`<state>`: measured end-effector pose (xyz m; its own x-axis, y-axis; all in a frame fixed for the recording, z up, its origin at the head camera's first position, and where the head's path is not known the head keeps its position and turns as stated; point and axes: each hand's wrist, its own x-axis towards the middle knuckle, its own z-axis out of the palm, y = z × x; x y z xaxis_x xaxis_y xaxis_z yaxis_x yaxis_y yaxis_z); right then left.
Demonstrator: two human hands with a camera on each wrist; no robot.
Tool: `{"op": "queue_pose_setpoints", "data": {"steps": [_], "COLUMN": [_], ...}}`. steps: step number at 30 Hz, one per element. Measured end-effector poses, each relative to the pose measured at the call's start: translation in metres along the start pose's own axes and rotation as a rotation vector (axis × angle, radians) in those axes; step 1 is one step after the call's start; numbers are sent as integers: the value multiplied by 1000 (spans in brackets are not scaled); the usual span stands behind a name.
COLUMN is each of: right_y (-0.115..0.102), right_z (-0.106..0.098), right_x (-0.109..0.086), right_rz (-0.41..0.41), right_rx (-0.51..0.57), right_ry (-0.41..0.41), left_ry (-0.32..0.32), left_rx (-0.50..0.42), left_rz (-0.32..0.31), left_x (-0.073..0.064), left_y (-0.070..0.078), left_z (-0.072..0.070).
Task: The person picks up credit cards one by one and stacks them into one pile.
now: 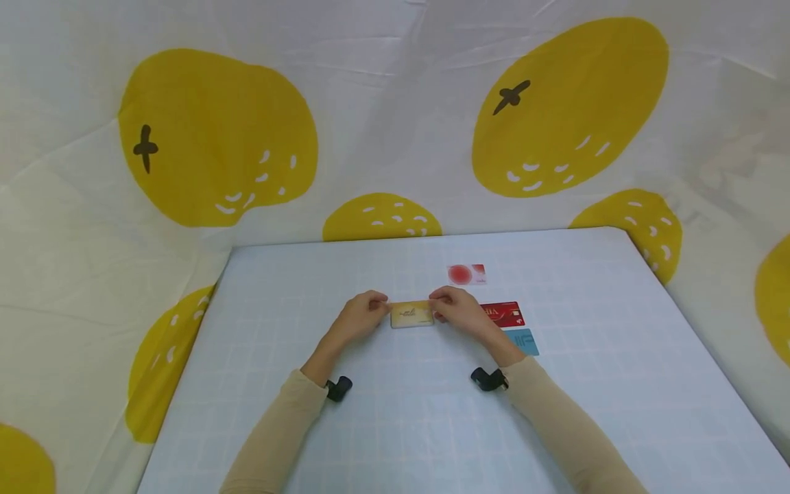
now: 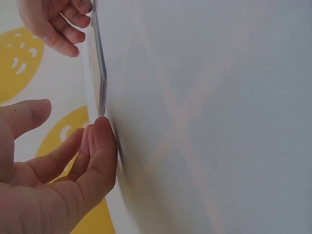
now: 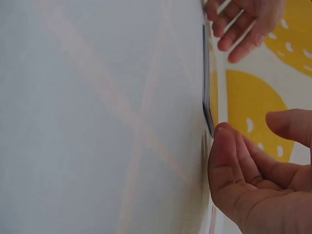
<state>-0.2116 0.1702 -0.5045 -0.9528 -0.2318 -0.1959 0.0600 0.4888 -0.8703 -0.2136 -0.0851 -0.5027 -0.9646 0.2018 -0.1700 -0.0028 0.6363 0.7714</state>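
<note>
Printed cloth [image 1: 395,103] hangs behind the desk [image 1: 395,425], where the left hand [image 1: 361,317] and right hand [image 1: 459,311] grasp opposite ends of the gold card [image 1: 412,315], left of the red card [image 1: 507,314], apparently a two-handed holding step whose next move calls for even grip.

Tabletop [image 1: 395,446]: bears four cards, with cloth [image 1: 389,123] beyond its far edge and off both sides.

Centre card [image 1: 411,315]: between the two hands; left hand [image 1: 364,314] at its left end, right hand [image 1: 459,309] at its right end.

Far card [image 1: 467,274]: beyond the right hand, farther and to the right of the centre card.

Middle card [image 1: 507,314]: right of the right hand, partly behind it.

Near card [image 1: 524,341]: just nearer than the middle card, right of the right wrist.
</note>
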Motion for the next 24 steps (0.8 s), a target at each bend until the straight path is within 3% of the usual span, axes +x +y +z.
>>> {"op": "queue_pose_setpoints", "data": {"steps": [11, 16, 24], "right_y": [-15, -18, -8], "right_z": [-20, -36, -72], "right_x": [-12, -12, -8], "right_rz": [-38, -117, -186], "right_rx": [-50, -96, -193], "right_ry": [57, 135, 207], "left_ry": [39, 36, -3], "left_rx": [-30, -35, -2], "left_rz": [128, 135, 181], "left_x": [7, 14, 44], "left_y": [21, 38, 66], "left_z": [-10, -8, 3]}}
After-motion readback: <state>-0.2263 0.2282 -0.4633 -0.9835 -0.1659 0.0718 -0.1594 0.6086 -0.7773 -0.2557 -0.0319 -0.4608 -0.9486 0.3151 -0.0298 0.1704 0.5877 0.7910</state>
